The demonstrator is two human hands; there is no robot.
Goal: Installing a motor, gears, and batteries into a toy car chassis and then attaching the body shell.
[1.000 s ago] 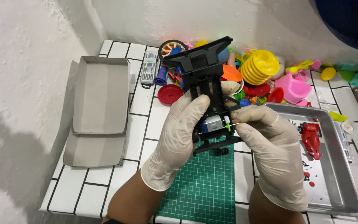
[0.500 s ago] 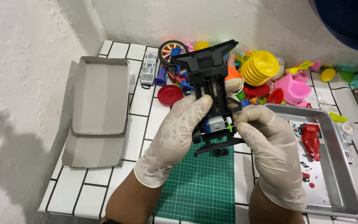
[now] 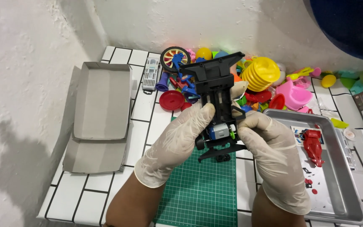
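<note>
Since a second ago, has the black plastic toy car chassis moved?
Yes. The black plastic toy car chassis has tilted, its far end swinging right and up, compared with the grey cardboard box lid, which stayed put.

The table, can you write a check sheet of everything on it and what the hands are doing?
Surface: white tiled table with a green cutting mat.
Job's things: black toy car chassis with a small motor, held above the mat.
Clutter: pile of coloured plastic toys, grey cardboard box lid, metal tray holding a red toy car body.
Grippers: gloved left hand and right hand both grip the chassis.
Cables: nothing seen.
Surroundings: rough white walls.
</note>
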